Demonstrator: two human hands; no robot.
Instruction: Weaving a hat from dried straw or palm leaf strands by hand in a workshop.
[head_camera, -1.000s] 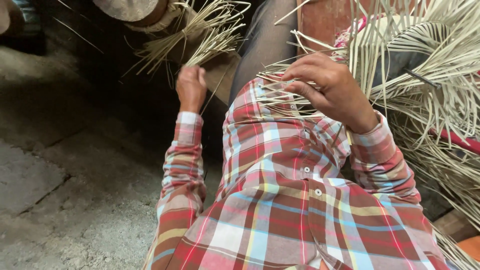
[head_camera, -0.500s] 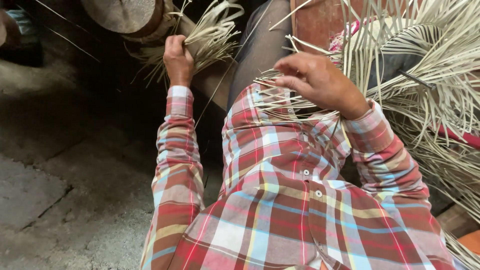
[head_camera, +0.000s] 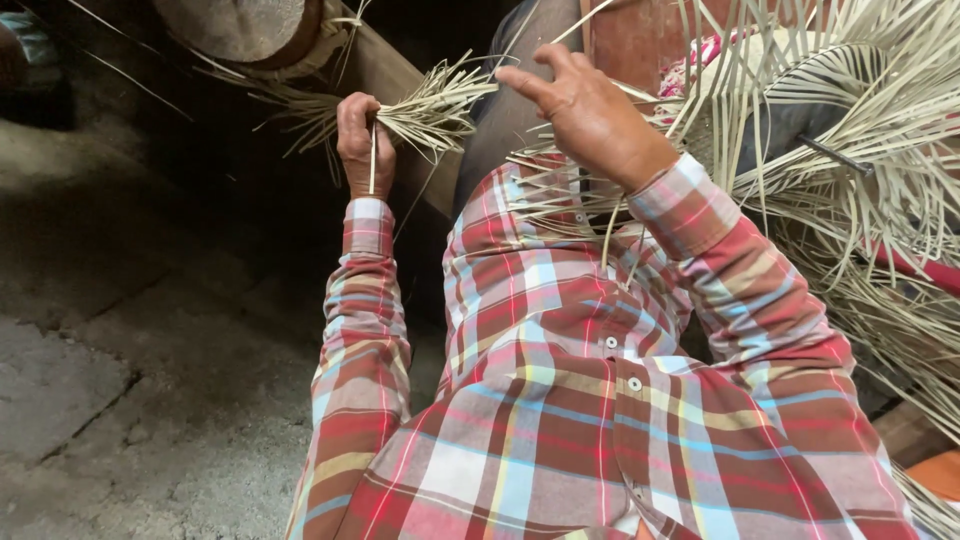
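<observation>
From the head view, the left hand (head_camera: 363, 140) is gripping a bundle of strips (head_camera: 425, 108), fist clenched around it; the bundle's long axis is running left to right, its loose ends fanning toward the right hand (head_camera: 590, 115). That hand is hovering just beside those ends, fingers apart, holding nothing. A woven mat (head_camera: 850, 150) is spreading behind and to the right of it. A log (head_camera: 235, 25) is lying above the left hand, over a dirt floor (head_camera: 120, 380).

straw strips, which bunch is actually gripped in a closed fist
The small fanned bunch of strips at upper left, clenched in the left hand. The big woven mass of strips on the right is loose; the right hand hovers open above it.
</observation>
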